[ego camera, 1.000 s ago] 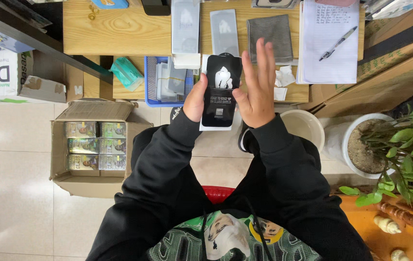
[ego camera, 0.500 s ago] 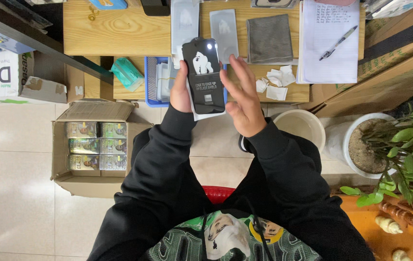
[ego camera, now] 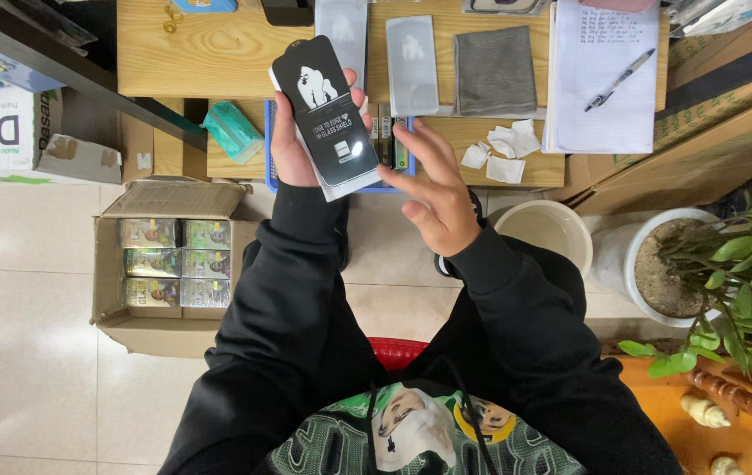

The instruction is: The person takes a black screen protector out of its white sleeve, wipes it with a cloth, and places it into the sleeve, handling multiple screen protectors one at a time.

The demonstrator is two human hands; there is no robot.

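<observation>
Wooden desk (ego camera: 218, 53) across the top, open cardboard box (ego camera: 112, 308) of small packs down on the tiled floor at the left, potted plant (ego camera: 728, 264) off to the right. Up over the desk edge now: black screen-protector sleeve (ego camera: 328, 114), tilted, clamped in the left hand (ego camera: 288, 145), thumb and fingers wrapped around its long edges. Shifted leftward and higher than half a second back, when sitting nearer the middle; a full second ago, lower still and pressed between both hands. Right hand (ego camera: 438, 198) off the sleeve now, open, fingers spread, hovering just below and beside it, apart. So: one-handed hold, the other hand freed. Behind, flat on the desk, a grey cloth (ego camera: 495, 66), a clear protector sheet (ego camera: 411, 62), a pen (ego camera: 620, 79) on the notepad (ego camera: 605, 88), white paper scraps (ego camera: 499, 149).
</observation>
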